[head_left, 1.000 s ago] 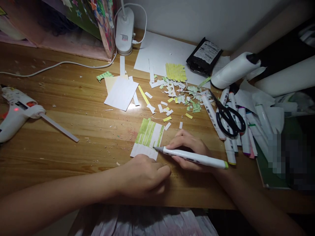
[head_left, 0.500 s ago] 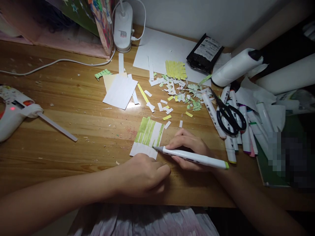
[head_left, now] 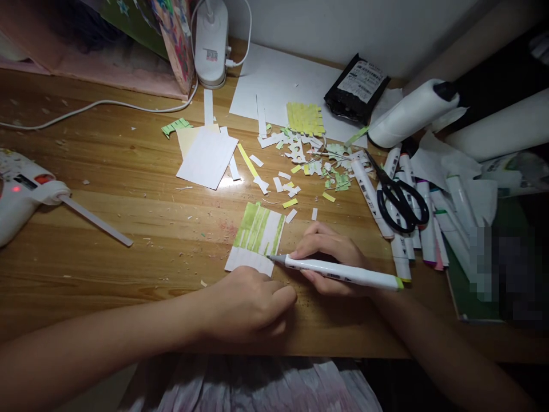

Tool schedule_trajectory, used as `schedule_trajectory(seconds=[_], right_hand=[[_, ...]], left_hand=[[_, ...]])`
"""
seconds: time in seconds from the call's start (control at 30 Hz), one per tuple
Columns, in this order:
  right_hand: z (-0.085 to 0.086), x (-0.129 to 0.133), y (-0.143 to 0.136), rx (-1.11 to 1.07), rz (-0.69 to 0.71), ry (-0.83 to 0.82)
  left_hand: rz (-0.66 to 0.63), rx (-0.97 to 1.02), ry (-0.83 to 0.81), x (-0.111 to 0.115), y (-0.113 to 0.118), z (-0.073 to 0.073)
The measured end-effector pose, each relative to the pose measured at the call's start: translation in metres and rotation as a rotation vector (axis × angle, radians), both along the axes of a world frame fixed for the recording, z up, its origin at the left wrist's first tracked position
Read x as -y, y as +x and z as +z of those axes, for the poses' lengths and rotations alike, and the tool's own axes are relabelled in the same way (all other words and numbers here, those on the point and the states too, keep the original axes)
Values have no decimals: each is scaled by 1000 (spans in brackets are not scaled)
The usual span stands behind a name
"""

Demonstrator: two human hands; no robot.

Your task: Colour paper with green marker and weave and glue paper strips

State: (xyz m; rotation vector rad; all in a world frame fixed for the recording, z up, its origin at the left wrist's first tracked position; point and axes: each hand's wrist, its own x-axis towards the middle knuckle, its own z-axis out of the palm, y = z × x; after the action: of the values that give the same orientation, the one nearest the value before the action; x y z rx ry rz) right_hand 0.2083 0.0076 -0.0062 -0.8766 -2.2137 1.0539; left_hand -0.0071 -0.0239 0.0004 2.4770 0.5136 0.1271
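Note:
A small white paper lies on the wooden table in front of me, with green stripes over its upper part and a bare white band at its bottom. My right hand is closed around a white marker with a green end. The marker's grey tip touches the paper near its right side, at the lower end of the stripes. My left hand rests curled on the paper's bottom edge, its fingers folded in; nothing shows in it.
Black-handled scissors lie on several markers at the right. Paper scraps, white sheets and a black packet are farther back. A glue gun is at the left, a power strip at the back.
The view has shifted slightly. The marker's rear end has swung a little up and to the right in my right hand. My left hand stays in place on the paper.

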Motion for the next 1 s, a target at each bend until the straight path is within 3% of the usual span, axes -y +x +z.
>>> schedule_trajectory(seconds=[1.0], right_hand=[[0, 1, -1, -9, -56, 2]], left_hand=[[-10, 3, 24, 0, 0, 0]])
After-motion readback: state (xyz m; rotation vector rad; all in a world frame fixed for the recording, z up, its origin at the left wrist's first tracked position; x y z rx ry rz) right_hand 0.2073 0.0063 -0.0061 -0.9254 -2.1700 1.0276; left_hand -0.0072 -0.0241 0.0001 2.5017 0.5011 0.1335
